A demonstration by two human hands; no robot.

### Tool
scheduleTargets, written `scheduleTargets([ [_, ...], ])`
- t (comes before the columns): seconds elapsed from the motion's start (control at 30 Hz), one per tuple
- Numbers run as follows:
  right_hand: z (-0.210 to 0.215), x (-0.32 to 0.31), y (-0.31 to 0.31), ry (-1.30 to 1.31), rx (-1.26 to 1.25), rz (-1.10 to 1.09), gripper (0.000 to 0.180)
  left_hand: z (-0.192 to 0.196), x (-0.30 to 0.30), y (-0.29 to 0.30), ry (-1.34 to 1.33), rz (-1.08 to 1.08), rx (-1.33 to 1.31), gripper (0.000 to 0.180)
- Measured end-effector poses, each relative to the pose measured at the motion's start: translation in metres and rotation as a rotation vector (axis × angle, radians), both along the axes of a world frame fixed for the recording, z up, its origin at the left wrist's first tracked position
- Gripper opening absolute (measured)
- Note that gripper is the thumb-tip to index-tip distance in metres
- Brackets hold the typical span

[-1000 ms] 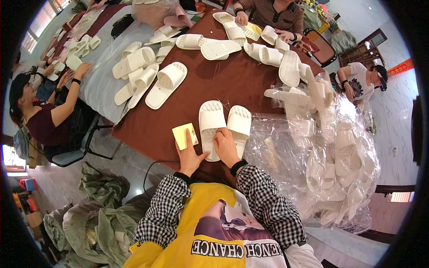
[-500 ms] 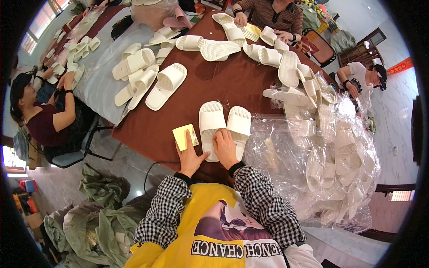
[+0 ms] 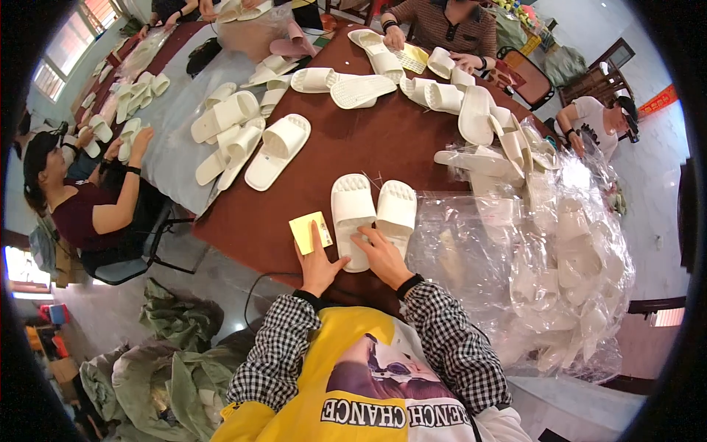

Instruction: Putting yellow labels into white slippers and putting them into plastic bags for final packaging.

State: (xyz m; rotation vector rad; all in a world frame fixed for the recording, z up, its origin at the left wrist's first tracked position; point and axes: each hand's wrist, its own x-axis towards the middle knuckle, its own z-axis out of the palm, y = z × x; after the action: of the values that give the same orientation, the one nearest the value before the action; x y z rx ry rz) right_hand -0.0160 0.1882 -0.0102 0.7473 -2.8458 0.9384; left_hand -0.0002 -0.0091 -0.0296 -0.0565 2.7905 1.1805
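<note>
With both hands lying open and gripping nothing, the left hand [image 3: 318, 267] is pressing the yellow card [image 3: 310, 232] and the right hand [image 3: 381, 254] the white slipper pair [image 3: 372, 215] at the desk [image 3: 383, 147] edge, where a nudge could tip them off.

Head view: worn on the person's head, looking steeply down over the near edge of the dark brown wooden table [image 3: 383, 147].
Facing: across the table toward its far edge.
Nearness: close above the near edge; far edge small.
Distortion: fisheye, edges bend toward the rim.
Shared scene: one view only.
</note>
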Motion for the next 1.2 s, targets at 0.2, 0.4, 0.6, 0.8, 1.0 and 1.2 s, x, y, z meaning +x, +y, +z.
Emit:
scheduleTargets([
  [0.2,0.003,0.012,0.001,0.099,0.091,0.083,0.049,-0.005,0.001,0.001,0.010,-0.010,-0.025,0.123],
  [0.4,-0.008,0.016,0.006,0.053,0.040,0.007,0.055,-0.006,0.001,0.004,0.031,-0.015,-0.063,0.123],
  [0.6,-0.010,0.017,0.000,0.084,0.055,0.011,0.057,-0.008,-0.003,0.002,-0.017,0.002,0.025,0.122],
  [0.8,-0.005,0.020,0.000,0.086,0.091,-0.005,0.051,-0.011,0.000,0.000,-0.035,-0.009,0.016,0.123],
  [1.0,-0.016,0.022,0.000,0.049,-0.049,-0.056,0.055,-0.005,-0.002,0.004,-0.036,-0.005,0.046,0.122],
  [1.2,-0.009,0.020,0.001,0.103,0.010,0.024,0.048,-0.010,-0.001,0.002,0.027,-0.010,-0.026,0.120],
])
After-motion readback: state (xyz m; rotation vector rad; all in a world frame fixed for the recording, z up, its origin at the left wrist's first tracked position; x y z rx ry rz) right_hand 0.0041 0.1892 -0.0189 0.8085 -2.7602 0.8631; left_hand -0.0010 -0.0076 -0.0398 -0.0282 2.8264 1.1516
